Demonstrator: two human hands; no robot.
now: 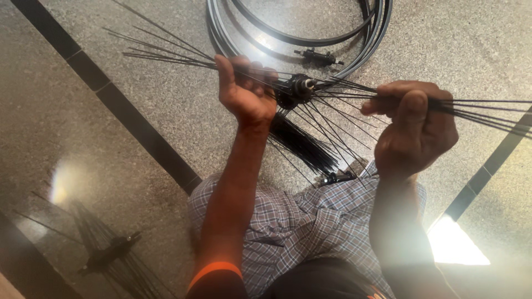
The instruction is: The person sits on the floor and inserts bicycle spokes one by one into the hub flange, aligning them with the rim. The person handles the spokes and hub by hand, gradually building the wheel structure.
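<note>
Hub (301, 88) sits between your hands; left hand (246, 91) and right hand (415, 124) each clamp spoke bundles (487, 113) running crosswise.

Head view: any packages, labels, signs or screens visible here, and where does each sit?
None in view: no package, label, sign or screen.
Left hand: grips a bundle of thin black metal spokes fanning left from a black wheel hub.
Right hand: grips the spokes fanning right.
Black wheel rims: lying on the speckled stone floor beyond the hub.
</note>
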